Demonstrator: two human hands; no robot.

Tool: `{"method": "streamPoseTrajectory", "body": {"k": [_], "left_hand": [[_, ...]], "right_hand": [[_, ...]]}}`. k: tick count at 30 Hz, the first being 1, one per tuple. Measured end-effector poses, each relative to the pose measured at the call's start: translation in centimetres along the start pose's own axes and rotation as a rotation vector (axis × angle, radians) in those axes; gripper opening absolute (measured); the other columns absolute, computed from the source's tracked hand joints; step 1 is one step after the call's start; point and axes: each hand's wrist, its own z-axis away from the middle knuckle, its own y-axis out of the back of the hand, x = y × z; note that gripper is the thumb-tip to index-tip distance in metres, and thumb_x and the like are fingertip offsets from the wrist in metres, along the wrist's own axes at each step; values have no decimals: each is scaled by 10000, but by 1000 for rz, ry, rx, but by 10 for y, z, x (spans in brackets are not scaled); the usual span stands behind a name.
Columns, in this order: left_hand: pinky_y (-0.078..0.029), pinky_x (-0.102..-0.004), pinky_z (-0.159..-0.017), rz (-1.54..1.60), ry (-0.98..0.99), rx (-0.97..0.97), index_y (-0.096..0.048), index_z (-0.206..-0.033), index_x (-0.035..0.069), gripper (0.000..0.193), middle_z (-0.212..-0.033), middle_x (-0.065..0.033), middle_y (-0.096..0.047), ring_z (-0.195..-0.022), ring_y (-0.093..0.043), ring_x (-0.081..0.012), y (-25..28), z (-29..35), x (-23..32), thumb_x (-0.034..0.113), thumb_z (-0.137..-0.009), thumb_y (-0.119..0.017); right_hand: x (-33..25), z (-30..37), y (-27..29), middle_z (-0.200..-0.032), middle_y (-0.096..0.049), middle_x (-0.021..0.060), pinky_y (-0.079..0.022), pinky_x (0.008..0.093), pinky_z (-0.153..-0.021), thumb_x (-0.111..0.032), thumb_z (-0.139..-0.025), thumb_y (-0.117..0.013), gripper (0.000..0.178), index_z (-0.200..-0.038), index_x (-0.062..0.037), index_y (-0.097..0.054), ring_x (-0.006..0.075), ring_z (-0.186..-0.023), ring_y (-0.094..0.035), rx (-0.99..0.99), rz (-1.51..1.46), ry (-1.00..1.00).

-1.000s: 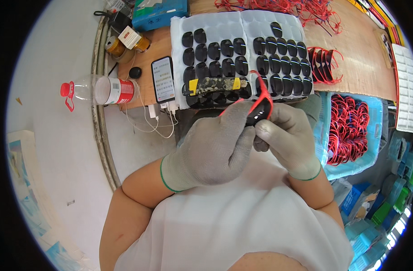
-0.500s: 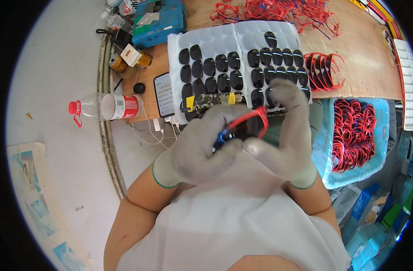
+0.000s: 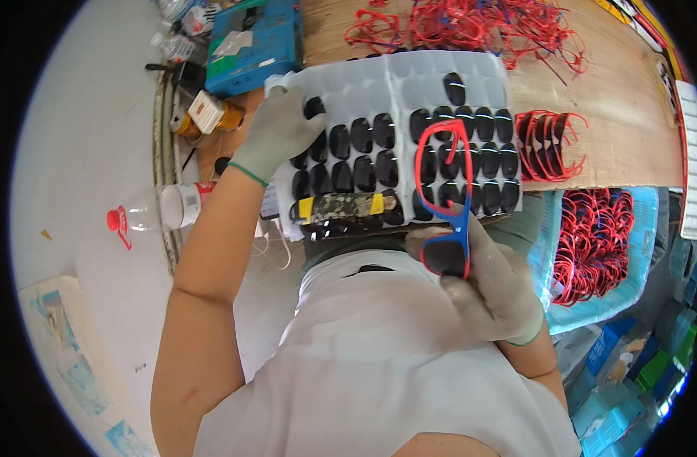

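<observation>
My right hand (image 3: 497,293), in a grey glove, grips a red and blue glasses frame (image 3: 464,183) in front of my chest. One rim holds a dark lens (image 3: 444,257); through the other rim I see the tray behind. My left hand (image 3: 278,129), also gloved, is over the left edge of a white moulded tray (image 3: 356,76). Its thumb and fingers are apart around a dark lens (image 3: 314,107); whatever lies under the palm is hidden. Rows of dark lenses (image 3: 362,135) sit in the tray's pockets. A dark speckled bar with yellow tape (image 3: 345,206) lies across its near edge.
Loose red frames (image 3: 485,27) are heaped at the back. Several red sunglasses (image 3: 550,145) stand stacked right of the tray, above a light-blue basket (image 3: 644,221) full of red frames. At left are a blue toolbox (image 3: 257,49) and a plastic bottle (image 3: 143,209).
My hands have come apart. The left one moved up and left to the lens tray; the right one lowered, now holding the frame upright. The tray appears slightly lower in view.
</observation>
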Motion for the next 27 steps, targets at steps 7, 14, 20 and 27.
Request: {"method": "streamPoseTrajectory", "body": {"k": [7, 14, 20, 27], "left_hand": [[-513, -391, -831, 283, 41, 107, -643, -1014, -19, 344, -939, -192, -656, -897, -645, -339, 3, -4, 9, 239, -809, -742], [-441, -230, -532, 1527, 41, -336, -565, -885, 66, 171, -831, -24, -591, -608, -543, -76, 59, 106, 74, 103, -831, -723], [-461, -218, -552, 1776, 50, -302, -572, -981, 48, 186, -807, -20, -596, -635, -546, -65, 44, 156, 105, 108, -908, -732], [-485, -218, -567, 1899, 125, -360, -578, -1009, 35, 198, -815, -20, -605, -652, -565, -66, 45, 172, 101, 134, -925, -727]], "right_hand": [[6, 17, -12, -1201, -627, 223, -548, 350, -856, 153, -816, -500, 553, -1353, 109, -378, 258, -956, -689, -75, -482, -93], [11, 49, -20, -893, -639, 144, -533, 314, -755, 85, -864, -486, 525, -1360, 93, -313, 163, -777, -630, 135, -340, -82], [-16, 32, -44, -911, -677, 158, -548, 315, -734, -50, -886, -643, 435, -1267, 82, -480, 204, -788, -687, 154, -76, -290], [-13, 37, -50, -865, -691, 148, -551, 284, -701, -29, -910, -610, 328, -1201, 81, -506, 174, -766, -696, 190, 23, -194]]}}
